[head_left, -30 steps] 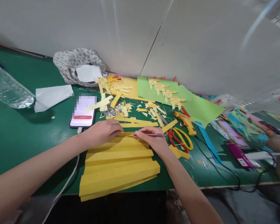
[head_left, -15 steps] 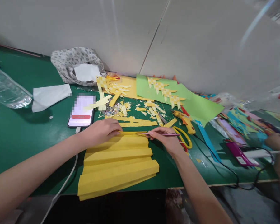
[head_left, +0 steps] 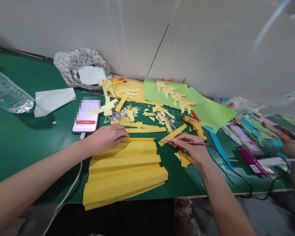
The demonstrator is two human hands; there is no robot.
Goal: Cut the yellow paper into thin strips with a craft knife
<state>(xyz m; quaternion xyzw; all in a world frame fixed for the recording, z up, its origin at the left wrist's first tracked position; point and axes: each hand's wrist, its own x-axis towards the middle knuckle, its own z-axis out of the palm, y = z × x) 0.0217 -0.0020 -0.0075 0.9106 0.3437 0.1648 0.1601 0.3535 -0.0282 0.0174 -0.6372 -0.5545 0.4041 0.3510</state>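
As a left hand rests curled fingers on the far fold of pleated yellow paper at the near edge of a green table, a right hand grips a slim pinkish tool, its tip beyond the sheet's right side, by a yellow strip. Whether the left fingers pinch or merely press cannot be told. A phone lies beyond the left wrist.

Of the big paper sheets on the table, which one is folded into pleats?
The yellow sheet in front, touched by the left hand: raised folds run across it, while the green sheets and orange-yellow sheet farther back show none.
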